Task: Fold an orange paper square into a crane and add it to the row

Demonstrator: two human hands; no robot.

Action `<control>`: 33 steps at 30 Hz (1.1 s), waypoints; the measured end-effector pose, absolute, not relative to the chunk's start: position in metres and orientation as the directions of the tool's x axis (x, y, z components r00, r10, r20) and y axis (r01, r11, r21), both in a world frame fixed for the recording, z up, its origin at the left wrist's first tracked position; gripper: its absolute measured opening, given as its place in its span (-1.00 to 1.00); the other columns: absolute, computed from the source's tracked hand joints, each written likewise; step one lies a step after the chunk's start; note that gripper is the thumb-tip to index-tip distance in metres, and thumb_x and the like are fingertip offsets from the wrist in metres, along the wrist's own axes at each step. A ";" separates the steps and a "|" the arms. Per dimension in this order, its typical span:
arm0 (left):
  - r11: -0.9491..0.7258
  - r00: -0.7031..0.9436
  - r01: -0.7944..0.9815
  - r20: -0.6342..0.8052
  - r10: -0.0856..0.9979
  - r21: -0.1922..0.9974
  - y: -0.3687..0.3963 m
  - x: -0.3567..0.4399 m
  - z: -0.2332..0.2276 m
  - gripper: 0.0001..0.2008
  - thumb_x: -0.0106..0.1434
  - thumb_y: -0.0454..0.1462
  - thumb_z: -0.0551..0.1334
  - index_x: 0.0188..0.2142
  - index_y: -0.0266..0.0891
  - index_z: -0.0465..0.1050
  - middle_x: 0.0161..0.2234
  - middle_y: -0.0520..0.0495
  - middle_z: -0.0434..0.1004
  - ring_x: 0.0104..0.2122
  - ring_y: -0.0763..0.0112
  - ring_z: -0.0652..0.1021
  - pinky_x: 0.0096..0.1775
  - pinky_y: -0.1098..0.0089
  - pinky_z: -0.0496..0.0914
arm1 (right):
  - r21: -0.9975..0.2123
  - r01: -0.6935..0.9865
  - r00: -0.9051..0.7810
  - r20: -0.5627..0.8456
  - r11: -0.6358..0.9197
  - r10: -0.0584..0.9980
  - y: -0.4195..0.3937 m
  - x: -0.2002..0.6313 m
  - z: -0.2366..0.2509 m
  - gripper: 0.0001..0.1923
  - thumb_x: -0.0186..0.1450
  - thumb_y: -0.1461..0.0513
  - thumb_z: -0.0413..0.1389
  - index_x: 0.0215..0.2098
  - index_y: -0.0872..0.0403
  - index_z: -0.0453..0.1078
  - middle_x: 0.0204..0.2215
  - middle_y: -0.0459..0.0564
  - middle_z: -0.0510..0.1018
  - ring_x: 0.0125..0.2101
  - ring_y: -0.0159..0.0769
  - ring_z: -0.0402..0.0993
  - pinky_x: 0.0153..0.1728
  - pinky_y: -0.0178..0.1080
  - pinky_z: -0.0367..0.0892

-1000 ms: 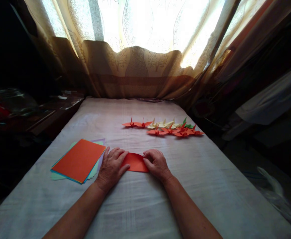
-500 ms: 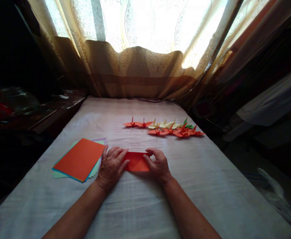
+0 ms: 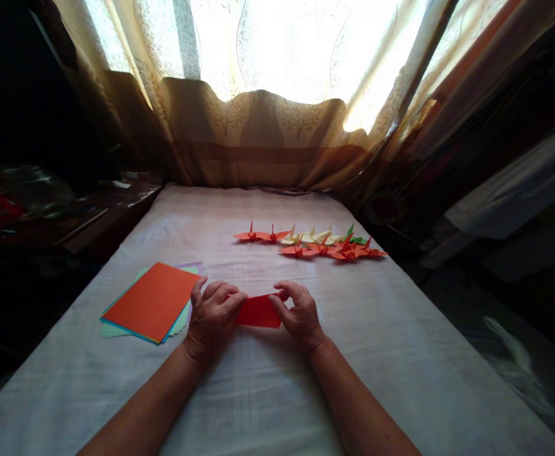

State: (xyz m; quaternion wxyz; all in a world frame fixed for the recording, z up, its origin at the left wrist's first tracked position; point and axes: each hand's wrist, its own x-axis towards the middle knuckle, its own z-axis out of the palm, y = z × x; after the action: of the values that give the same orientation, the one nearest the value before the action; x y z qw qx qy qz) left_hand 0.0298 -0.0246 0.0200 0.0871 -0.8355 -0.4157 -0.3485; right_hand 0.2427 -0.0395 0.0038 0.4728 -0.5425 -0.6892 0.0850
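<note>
Both hands, left hand and right hand, now pinch the folded red paper rectangle, lifting its far edge off the white-clothed table, where it lay flat before.

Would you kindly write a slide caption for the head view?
Both hands, left hand and right hand, pinch a folded red paper beside a paper stack and origami cranes.

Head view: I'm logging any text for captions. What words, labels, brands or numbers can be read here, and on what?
None: no readable text anywhere.
The red paper held between the left hand and right hand is plain.
The stack of coloured sheets and the paper cranes carry no print.
The items on the dark side table are too dim to read.
</note>
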 end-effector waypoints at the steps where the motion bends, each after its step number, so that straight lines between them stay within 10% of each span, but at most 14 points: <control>1: -0.642 0.412 0.755 0.665 0.622 0.133 -0.024 0.029 0.021 -0.83 0.36 -0.25 0.17 -0.25 -0.03 0.56 -0.32 0.03 0.62 -0.18 0.28 0.53 0.22 0.05 0.00 | -0.658 0.645 0.043 0.539 0.389 0.841 -0.039 0.243 0.004 -0.84 0.30 0.13 0.10 -0.22 0.01 0.46 -0.52 -0.10 0.52 -0.45 -0.29 0.46 -0.25 -0.22 0.38; 18: -0.800 0.470 0.587 0.753 0.460 0.123 -0.015 0.014 0.017 -0.84 0.39 -0.35 0.12 -0.18 -0.15 0.48 -0.29 0.00 0.65 -0.19 0.31 0.58 -0.09 0.30 0.40 | -0.872 0.369 0.221 0.419 0.323 0.880 -0.041 0.283 0.023 -0.80 0.24 0.11 0.15 -0.30 0.04 0.55 -0.41 -0.04 0.64 -0.40 -0.30 0.55 -0.34 -0.28 0.46; 24: -0.866 0.589 0.463 0.665 0.459 0.188 -0.023 0.004 0.009 -0.78 0.38 -0.39 0.07 -0.13 -0.19 0.46 -0.25 -0.09 0.61 -0.21 0.37 0.57 -0.15 0.39 0.50 | -0.870 0.412 -0.079 0.262 0.271 0.962 -0.051 0.300 0.008 -0.70 0.28 0.24 -0.01 -0.13 0.05 0.53 -0.29 -0.01 0.66 -0.25 -0.26 0.61 -0.13 -0.15 0.50; 33: -0.837 0.660 0.454 0.517 0.546 0.305 -0.034 -0.014 0.007 -0.83 0.35 -0.36 0.10 -0.12 -0.21 0.44 -0.15 -0.16 0.57 -0.06 0.26 0.55 -0.02 0.27 0.49 | -0.240 0.796 -0.425 0.433 0.556 0.795 -0.062 0.292 -0.003 -0.29 0.12 0.45 0.11 0.23 -0.05 0.29 0.25 0.16 0.28 0.21 -0.04 0.23 0.14 0.04 0.28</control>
State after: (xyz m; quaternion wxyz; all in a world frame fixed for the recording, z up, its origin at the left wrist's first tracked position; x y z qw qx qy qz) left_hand -0.0142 -0.0336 0.0073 -0.0750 -0.9079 -0.2751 -0.3072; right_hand 0.2916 -0.0624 -0.0035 0.2560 -0.4711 -0.8441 -0.0007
